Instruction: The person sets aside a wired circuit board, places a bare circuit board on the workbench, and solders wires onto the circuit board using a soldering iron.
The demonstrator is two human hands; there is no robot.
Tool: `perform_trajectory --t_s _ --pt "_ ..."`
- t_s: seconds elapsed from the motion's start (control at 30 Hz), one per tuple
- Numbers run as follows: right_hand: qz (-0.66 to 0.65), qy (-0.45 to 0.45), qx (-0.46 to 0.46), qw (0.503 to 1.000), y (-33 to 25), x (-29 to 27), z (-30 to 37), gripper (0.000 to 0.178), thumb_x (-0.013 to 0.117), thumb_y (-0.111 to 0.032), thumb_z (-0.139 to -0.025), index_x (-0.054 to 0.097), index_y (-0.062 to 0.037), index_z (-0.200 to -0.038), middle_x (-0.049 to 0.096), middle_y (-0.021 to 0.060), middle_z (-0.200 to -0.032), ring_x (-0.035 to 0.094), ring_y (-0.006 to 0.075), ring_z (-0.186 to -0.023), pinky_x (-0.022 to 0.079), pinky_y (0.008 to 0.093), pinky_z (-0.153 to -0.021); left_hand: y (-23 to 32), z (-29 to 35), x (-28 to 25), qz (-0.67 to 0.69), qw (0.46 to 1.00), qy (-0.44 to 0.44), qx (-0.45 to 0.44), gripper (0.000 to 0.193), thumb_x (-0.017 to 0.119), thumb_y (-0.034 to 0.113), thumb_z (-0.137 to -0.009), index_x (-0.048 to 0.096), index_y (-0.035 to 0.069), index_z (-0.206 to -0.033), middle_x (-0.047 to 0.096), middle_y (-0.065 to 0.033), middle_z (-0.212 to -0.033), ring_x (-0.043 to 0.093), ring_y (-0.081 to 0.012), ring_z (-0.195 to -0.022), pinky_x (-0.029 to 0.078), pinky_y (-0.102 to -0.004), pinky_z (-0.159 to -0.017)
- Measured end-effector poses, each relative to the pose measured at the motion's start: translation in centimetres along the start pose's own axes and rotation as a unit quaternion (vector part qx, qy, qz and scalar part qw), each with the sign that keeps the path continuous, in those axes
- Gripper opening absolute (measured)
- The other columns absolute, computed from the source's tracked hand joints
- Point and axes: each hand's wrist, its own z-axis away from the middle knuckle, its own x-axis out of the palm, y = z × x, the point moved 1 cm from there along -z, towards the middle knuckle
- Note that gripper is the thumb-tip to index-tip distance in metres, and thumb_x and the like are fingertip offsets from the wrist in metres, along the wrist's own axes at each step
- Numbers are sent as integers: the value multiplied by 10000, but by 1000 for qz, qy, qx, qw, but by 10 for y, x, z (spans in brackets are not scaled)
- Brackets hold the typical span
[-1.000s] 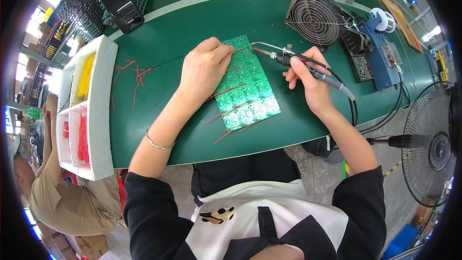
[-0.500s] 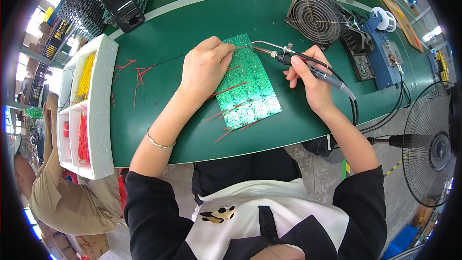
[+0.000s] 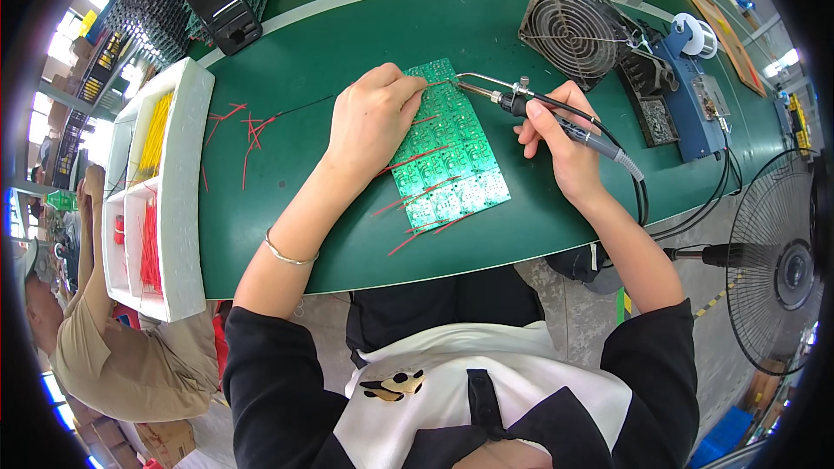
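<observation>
A green circuit board panel lies on the green bench top, with several red wires along it, their free ends sticking out past its left and near edges. My left hand rests over the panel's left edge, thumb and forefinger pinching a red wire near the far end. In my right hand is a soldering iron with a thin curved metal tube fixed to it, held like a pen. Its tip meets the board at the far right edge, beside the pinched wire's end.
A white foam box at the left holds yellow and red wires. Loose red wires lie beside it. A square metal fan and a blue soldering unit stand at the right. A co-worker sits at far left.
Almost nothing differs. Both hands, the iron and the board keep their places, apart from a very slight shift of the whole view.
</observation>
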Motion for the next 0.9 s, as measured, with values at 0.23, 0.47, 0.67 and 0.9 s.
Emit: perform_trajectory --t_s 0.23,0.47,0.67,0.9 --pt "29 -2 6 1000 -1 2 0 223 591 -196 -870 438 -51 -797 557 83 -618 525 116 -500 519 319 -669 -1 1 0 -4 1000 6 9 92 655 44 -720 681 64 -806 585 -48 -711 579 -213 -605 471 -310 -542" --pt "-8 1 -6 1000 0 0 0 215 619 -178 -858 462 -38 -815 582 92 -649 546 99 -523 444 226 -498 0 1 0 -4 1000 8 10 95 658 40 -715 680 70 -802 585 -44 -712 580 -209 -607 472 -308 -543" --pt "5 1 0 1000 -1 -1 0 220 623 -187 -854 467 -37 -816 585 94 -654 547 98 -525 442 224 -495 0 0 2 -2 1000 14 14 96 658 37 -714 681 73 -800 583 -42 -707 578 -208 -601 472 -305 -541" --pt "25 0 -6 1000 0 -1 0 227 624 -186 -851 465 -37 -788 577 83 -636 539 93 -511 434 217 -491 -1 0 3 -2 1000 22 20 97 660 38 -712 684 79 -797 576 -37 -691 571 -197 -588 469 -300 -527"
